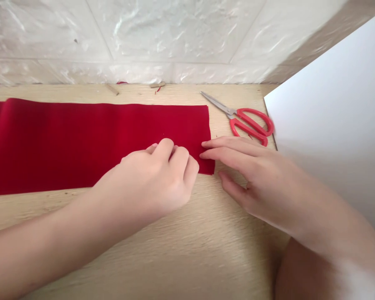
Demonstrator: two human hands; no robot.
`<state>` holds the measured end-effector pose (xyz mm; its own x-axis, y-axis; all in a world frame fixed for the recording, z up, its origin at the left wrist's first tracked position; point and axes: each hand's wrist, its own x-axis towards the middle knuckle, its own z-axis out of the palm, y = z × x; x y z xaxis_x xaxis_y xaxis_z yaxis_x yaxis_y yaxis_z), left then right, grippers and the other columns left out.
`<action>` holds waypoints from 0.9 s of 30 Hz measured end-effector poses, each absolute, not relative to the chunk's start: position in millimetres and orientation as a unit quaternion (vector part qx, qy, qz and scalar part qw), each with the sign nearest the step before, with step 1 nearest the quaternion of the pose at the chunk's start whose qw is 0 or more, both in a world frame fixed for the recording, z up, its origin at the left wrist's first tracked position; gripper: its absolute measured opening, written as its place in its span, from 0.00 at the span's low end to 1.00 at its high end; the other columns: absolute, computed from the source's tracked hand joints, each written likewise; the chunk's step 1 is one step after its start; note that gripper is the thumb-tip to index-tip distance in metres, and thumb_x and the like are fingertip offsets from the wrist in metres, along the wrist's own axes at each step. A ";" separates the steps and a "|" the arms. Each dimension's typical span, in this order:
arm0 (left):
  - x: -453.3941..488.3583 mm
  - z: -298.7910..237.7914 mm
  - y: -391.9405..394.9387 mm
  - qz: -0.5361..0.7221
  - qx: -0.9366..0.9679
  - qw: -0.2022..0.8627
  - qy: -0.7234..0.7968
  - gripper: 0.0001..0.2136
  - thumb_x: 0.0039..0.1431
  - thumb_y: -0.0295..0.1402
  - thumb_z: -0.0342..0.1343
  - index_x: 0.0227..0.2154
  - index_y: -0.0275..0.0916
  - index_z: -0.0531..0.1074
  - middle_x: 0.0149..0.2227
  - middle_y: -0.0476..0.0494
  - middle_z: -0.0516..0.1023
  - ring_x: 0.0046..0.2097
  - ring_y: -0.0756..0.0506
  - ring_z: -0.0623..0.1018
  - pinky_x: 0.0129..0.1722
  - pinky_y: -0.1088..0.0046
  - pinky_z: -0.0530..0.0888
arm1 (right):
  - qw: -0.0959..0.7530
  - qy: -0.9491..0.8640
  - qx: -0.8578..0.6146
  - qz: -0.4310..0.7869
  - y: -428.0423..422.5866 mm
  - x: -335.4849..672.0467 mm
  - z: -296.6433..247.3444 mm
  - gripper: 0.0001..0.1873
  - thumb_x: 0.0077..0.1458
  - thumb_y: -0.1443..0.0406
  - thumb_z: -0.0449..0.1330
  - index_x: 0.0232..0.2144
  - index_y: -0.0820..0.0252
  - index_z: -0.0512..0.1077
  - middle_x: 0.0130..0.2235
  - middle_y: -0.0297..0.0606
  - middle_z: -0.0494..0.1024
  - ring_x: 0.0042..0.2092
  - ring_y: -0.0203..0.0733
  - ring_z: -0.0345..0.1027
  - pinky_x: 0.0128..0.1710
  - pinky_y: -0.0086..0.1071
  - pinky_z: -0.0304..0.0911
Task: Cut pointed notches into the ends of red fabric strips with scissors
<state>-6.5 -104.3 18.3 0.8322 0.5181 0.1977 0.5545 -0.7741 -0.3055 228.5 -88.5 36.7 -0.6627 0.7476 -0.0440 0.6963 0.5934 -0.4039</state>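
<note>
— One strip of red cloth (81,143); whereabouts on the surface (225,254)?

— Lengthwise near the far edge, just short of the wall; left end running out of view past the frame; right end squared off, well short of the surface's far right corner.

— And the left grip (153,181)?

— Down on the cloth near that right end; fingers (178,162) curled, knuckles up, tips hidden under the hand; pressing on the cloth, though whether pinching a fold, impossible to tell.

— The right grip (253,175)?

— Spread wide; two fingertips (206,144) on the cloth at its right end; thumb (229,187) well apart from them, above bare wood just past the cloth's corner.

— Anything close by?

— Red-handled scissors (251,125) just beyond the right grip, flat on the surface, blades together and aimed up and left toward the far edge, loops toward the right; next to those loops, a white board (331,108), tilted, covering the far right corner.

— Along the far edge?

— Two small wood slivers (112,89), a few scraps of red thread (121,82), and behind them an embossed white wall panel (137,37).
</note>
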 end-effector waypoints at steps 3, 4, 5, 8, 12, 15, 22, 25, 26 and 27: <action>-8.3 18.4 -104.0 -0.065 -0.939 0.173 -0.290 0.12 0.59 0.14 0.52 0.37 0.28 0.79 0.28 0.40 0.80 0.25 0.46 0.75 0.16 0.73 0.69 | 0.061 -0.893 -0.397 0.203 -87.7 226.4 38.1 0.19 0.66 0.71 0.53 0.55 0.58 0.75 0.60 0.45 0.79 0.62 0.53 0.72 0.60 0.50 0.72; -9.0 18.5 -103.8 -0.069 -0.939 0.168 -0.293 0.12 0.59 0.14 0.52 0.37 0.28 0.79 0.29 0.39 0.81 0.25 0.46 0.75 0.16 0.73 0.68 | 0.061 -0.894 -0.395 0.203 -87.5 225.3 38.8 0.19 0.65 0.71 0.54 0.55 0.58 0.75 0.60 0.46 0.79 0.62 0.53 0.73 0.59 0.50 0.72; -9.7 18.6 -103.6 -0.075 -0.938 0.160 -0.297 0.12 0.59 0.14 0.52 0.37 0.28 0.79 0.30 0.38 0.81 0.25 0.45 0.75 0.15 0.73 0.66 | 0.062 -0.894 -0.395 0.201 -87.3 224.2 39.6 0.19 0.65 0.71 0.54 0.56 0.58 0.74 0.59 0.46 0.79 0.61 0.53 0.73 0.57 0.50 0.73; -11.1 19.2 -102.6 -0.092 -0.936 0.128 -0.315 0.10 0.60 0.16 0.52 0.35 0.29 0.78 0.30 0.38 0.81 0.26 0.45 0.76 0.14 0.72 0.64 | 0.067 -0.898 -0.394 0.186 -87.5 220.9 42.4 0.18 0.66 0.71 0.54 0.55 0.61 0.74 0.55 0.47 0.81 0.57 0.53 0.75 0.54 0.49 0.73; -11.5 20.1 -101.7 -0.097 -0.933 0.101 -0.332 0.09 0.62 0.20 0.52 0.34 0.30 0.78 0.30 0.39 0.80 0.27 0.43 0.77 0.15 0.70 0.65 | 0.061 -0.900 -0.391 0.181 -88.5 219.0 46.0 0.17 0.67 0.72 0.52 0.52 0.61 0.76 0.50 0.46 0.83 0.51 0.51 0.77 0.48 0.45 0.73; -10.8 19.7 -102.6 -0.096 -0.932 0.112 -0.331 0.09 0.61 0.19 0.52 0.36 0.30 0.78 0.32 0.39 0.82 0.27 0.44 0.77 0.15 0.71 0.64 | 0.053 -0.897 -0.397 0.186 -88.8 220.5 47.8 0.17 0.67 0.72 0.52 0.52 0.59 0.76 0.48 0.44 0.84 0.48 0.50 0.78 0.44 0.42 0.72; -10.0 18.2 -104.3 -0.107 -0.930 0.122 -0.331 0.08 0.58 0.16 0.54 0.34 0.30 0.78 0.31 0.39 0.81 0.26 0.45 0.76 0.14 0.72 0.64 | 0.053 -0.896 -0.401 0.185 -88.1 225.4 46.7 0.17 0.68 0.71 0.51 0.52 0.58 0.75 0.50 0.43 0.84 0.48 0.48 0.80 0.43 0.39 0.71; -9.7 18.1 -103.9 -0.108 -0.929 0.123 -0.331 0.08 0.56 0.16 0.56 0.35 0.30 0.78 0.32 0.39 0.82 0.26 0.45 0.76 0.14 0.71 0.65 | 0.051 -0.896 -0.398 0.189 -88.0 226.1 46.0 0.17 0.69 0.71 0.51 0.53 0.58 0.75 0.51 0.43 0.83 0.48 0.48 0.79 0.43 0.40 0.72; -9.6 17.8 -103.6 -0.110 -0.928 0.125 -0.332 0.08 0.56 0.16 0.57 0.34 0.30 0.78 0.32 0.39 0.82 0.26 0.45 0.76 0.14 0.71 0.65 | 0.050 -0.896 -0.398 0.190 -88.1 226.1 46.0 0.17 0.69 0.70 0.51 0.53 0.57 0.75 0.51 0.43 0.83 0.48 0.48 0.79 0.43 0.40 0.72; -9.3 17.4 -103.4 -0.111 -0.928 0.126 -0.332 0.08 0.56 0.16 0.57 0.34 0.30 0.78 0.32 0.39 0.82 0.25 0.45 0.76 0.14 0.72 0.65 | 0.050 -0.895 -0.400 0.191 -88.2 226.0 46.3 0.17 0.69 0.70 0.52 0.54 0.57 0.75 0.51 0.43 0.83 0.48 0.48 0.79 0.43 0.40 0.72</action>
<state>-9.3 -103.4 17.4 0.7553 0.5878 0.2898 0.6439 -0.7480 -0.1608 226.0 -88.2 46.3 -0.6752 0.7349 -0.0638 0.6971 0.6074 -0.3809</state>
